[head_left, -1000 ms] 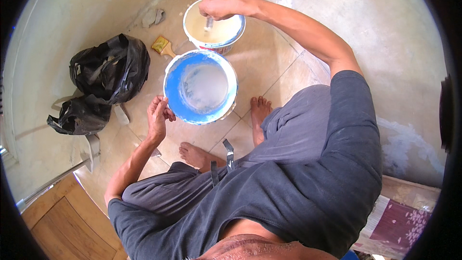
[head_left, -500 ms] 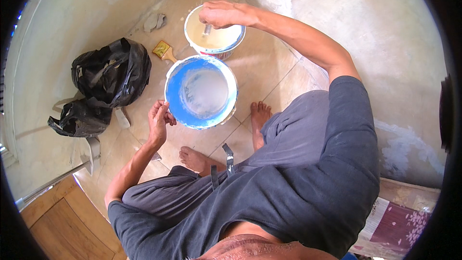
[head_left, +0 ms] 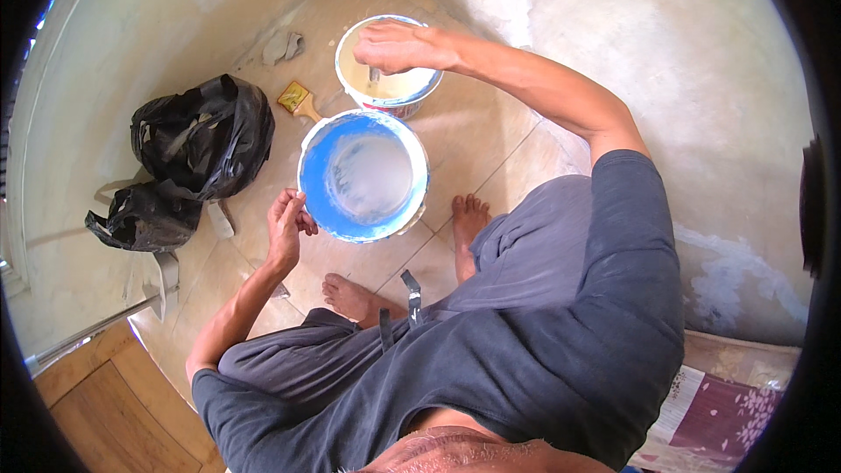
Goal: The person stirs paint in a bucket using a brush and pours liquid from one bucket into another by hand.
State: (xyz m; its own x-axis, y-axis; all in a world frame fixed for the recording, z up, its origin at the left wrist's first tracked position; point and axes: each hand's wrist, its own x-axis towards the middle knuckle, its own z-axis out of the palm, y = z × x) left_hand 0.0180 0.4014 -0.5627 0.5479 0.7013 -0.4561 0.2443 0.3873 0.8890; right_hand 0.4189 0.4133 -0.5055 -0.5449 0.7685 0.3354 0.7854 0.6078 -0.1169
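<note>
My left hand (head_left: 286, 217) pinches the left rim of a bucket (head_left: 401, 147), blue inside with a whitish layer at its bottom. Just beyond it stands a second, white-rimmed bucket (head_left: 422, 85) filled with cream-coloured paint or a similar liquid. Over that one my right hand (head_left: 392, 45) is closed on a narrow greyish tool (head_left: 374, 75); its lower end goes down toward the liquid, and its kind cannot be made out. A flat paintbrush (head_left: 298, 99) with a yellow and pale handle lies on the floor left of the buckets.
Black plastic bags (head_left: 203, 136) lie at the left, with a flat scraper-like blade (head_left: 221, 219) beside them. A crumpled grey scrap (head_left: 282, 47) is near the far wall. Walls close in ahead and right; a wooden panel (head_left: 123, 403) is lower left. My bare feet (head_left: 355, 296) are near the blue bucket.
My right hand has shifted slightly left and down over the cream liquid, with the tool still in it. My left hand stays on the rim; the whole view has shifted a little.
</note>
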